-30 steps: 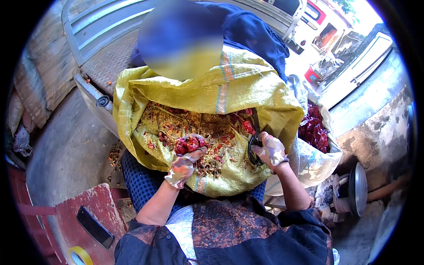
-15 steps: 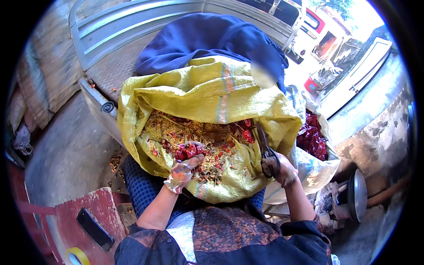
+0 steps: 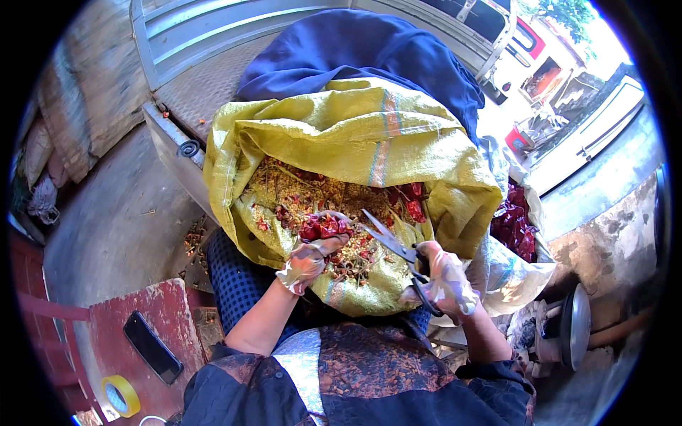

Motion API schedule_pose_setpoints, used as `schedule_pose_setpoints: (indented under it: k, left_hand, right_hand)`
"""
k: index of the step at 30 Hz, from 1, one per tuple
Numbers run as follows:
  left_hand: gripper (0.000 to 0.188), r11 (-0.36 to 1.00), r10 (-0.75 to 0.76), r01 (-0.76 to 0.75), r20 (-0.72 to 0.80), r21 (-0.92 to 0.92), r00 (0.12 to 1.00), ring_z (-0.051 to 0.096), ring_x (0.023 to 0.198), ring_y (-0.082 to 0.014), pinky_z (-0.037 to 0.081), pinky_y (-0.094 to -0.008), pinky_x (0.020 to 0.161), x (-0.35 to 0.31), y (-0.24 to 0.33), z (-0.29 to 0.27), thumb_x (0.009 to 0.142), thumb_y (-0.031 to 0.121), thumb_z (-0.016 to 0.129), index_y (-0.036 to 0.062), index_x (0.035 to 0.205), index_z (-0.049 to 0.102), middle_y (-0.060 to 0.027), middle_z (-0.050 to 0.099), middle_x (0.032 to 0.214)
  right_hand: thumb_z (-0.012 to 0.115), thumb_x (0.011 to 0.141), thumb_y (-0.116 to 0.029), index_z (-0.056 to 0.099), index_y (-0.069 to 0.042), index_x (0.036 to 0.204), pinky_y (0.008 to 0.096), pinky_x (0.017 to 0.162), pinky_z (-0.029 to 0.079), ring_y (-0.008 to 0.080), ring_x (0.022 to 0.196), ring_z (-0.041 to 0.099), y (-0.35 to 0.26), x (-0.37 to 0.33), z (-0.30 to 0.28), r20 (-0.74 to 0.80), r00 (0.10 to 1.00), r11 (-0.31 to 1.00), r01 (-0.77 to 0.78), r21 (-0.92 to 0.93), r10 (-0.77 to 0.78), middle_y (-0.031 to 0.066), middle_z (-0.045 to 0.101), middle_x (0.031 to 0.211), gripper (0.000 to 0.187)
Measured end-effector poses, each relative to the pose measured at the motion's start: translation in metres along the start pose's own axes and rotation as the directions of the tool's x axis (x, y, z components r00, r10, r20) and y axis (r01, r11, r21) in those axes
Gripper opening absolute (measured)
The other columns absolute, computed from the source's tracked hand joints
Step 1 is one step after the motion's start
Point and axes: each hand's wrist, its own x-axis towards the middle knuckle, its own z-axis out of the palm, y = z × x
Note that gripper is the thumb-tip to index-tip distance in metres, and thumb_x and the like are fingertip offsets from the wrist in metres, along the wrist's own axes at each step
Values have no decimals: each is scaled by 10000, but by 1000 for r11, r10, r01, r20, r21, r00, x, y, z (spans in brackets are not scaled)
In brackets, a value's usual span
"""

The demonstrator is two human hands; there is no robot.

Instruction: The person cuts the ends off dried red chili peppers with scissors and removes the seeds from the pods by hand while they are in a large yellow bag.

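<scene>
My left hand (image 3: 310, 261), in a thin pale glove, is closed around a bunch of dried red chilies (image 3: 324, 226). A pair of scissors (image 3: 393, 243) is in my gloved right hand (image 3: 450, 285), its blades slightly parted and pointing left toward the chilies, just short of them. Both hands are over the mouth of a yellow woven sack (image 3: 320, 145) lying across my lap. Inside it are yellow seeds, stems and red chili bits (image 3: 291, 188). A few larger red chilies (image 3: 414, 202) lie at the right of the opening.
A white sack (image 3: 513, 287) of red chilies stands at the right, near a round metal lid (image 3: 580, 326). Dark blue cloth (image 3: 355, 46) lies behind the yellow sack. On the worn red bench (image 3: 167, 302) at lower left are a phone (image 3: 153, 347) and a yellow tape roll (image 3: 121, 395).
My right hand has turned, swinging the scissors from pointing away from me to pointing left toward the chilies. My left hand still grips the chilies. The whole view has shifted slightly.
</scene>
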Motion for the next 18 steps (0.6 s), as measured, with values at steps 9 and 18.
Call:
schedule_pose_setpoints:
  k: [9, 18]
  left_hand:
    - [358, 997, -24, 22, 23, 75, 999, 564, 853, -178, 444, -298, 782, -4, 8, 6, 741, 41, 643, 9, 1081, 536, -69, 594, 898]
    - [329, 991, 32, -19, 93, -130, 995, 447, 682, -155, 366, -302, 696, 3, -13, -13, 703, 79, 650, 55, 1022, 571, -36, 514, 750]
  right_hand:
    - [821, 542, -489, 587, -23, 935, 375, 584, 467, 352, 671, 603, -23, 25, 4, 82, 994, 974, 85, -210, -69, 164, 588, 692, 654]
    - [793, 653, -376, 561, -31, 905, 342, 538, 402, 258, 587, 525, -16, 32, 8, 207, 977, 997, 62, -49, -50, 112, 508, 650, 486]
